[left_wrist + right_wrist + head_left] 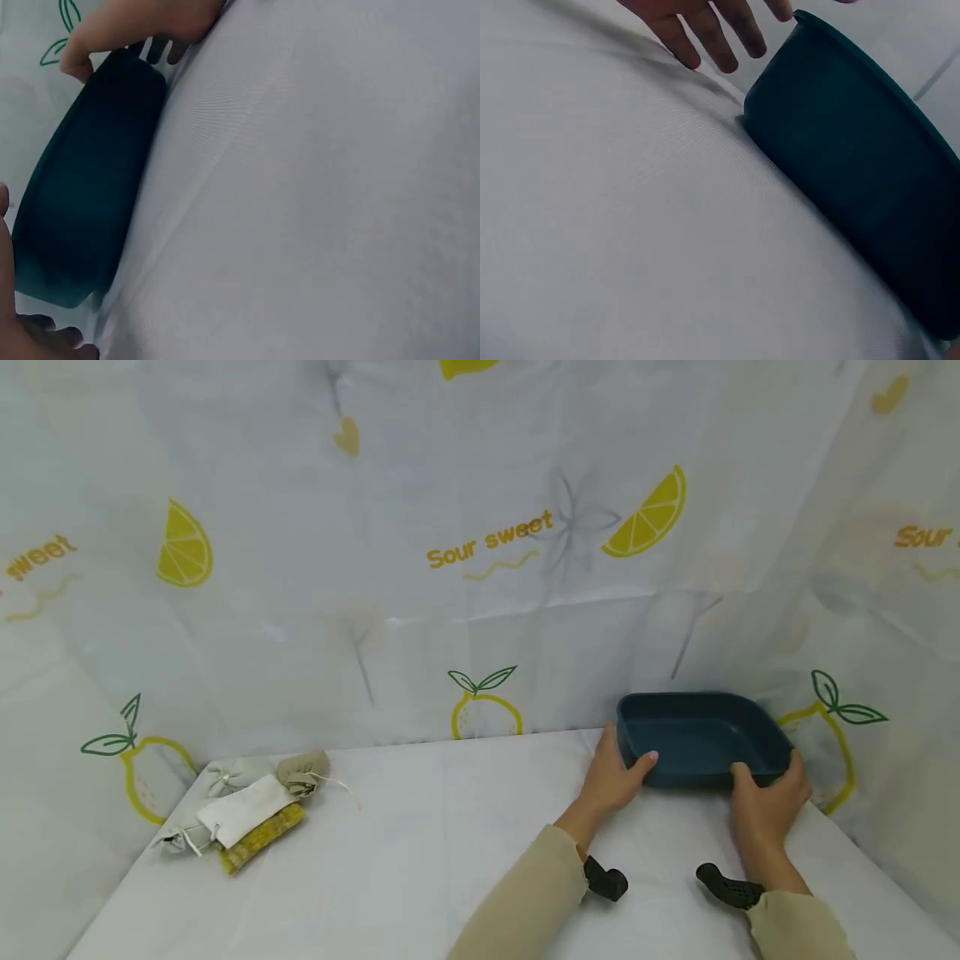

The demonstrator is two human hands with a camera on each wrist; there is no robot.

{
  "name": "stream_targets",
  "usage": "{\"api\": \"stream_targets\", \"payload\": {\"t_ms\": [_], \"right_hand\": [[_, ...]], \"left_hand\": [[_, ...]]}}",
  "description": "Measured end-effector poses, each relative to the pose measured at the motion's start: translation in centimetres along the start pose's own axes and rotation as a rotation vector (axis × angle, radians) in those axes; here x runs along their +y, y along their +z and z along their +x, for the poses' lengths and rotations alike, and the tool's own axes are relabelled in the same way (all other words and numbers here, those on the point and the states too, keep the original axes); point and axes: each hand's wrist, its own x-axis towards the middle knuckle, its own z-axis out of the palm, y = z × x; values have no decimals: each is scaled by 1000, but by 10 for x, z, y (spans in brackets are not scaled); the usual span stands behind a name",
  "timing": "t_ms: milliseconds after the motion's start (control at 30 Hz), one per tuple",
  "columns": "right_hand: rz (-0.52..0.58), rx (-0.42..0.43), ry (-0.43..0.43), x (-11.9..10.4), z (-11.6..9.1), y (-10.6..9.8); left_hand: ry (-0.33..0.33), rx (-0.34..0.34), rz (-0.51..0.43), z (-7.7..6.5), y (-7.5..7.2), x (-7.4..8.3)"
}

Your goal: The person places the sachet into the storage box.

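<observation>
Fingers of both hands — left hand (pixel 617 777), right hand (pixel 767 797) — are gripping the dark tray (pixel 701 735) by its near rim — uneven pull is likely tipping it

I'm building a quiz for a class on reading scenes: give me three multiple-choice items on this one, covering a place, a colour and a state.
1. Where on the table do the small pouches lie?
A. far left corner
B. inside the tray
C. under the right hand

2. What colour is the tray?
A. yellow
B. dark teal
C. red

3. How does the tray stand now?
A. lifted clear of the table
B. upside down
C. resting on the table, held at its near side by both hands

Answers:
1 A, the head view shows the pouches heaped by the left wall, far from the tray.
2 B, all three views show it dark blue-green.
3 C, the left hand and right hand have thumbs over the near rim, and the wrist views show its base on the cloth.
</observation>
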Motion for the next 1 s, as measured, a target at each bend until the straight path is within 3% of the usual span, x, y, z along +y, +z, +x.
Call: {"api": "stream_targets", "payload": {"t_ms": [167,400,633,1000], "right_hand": [[29,31,0,6,-6,1],[46,54,17,1,-3,4],[-18,25,-30,3,1,1],[-78,-86,-44,1,0,3]], "left_hand": [[-5,7,-102,0,12,-7],[4,0,-198,4,9,-11],[14,-4,-179,4,2,-14],[8,0,-195,0,-12,-24]]}}
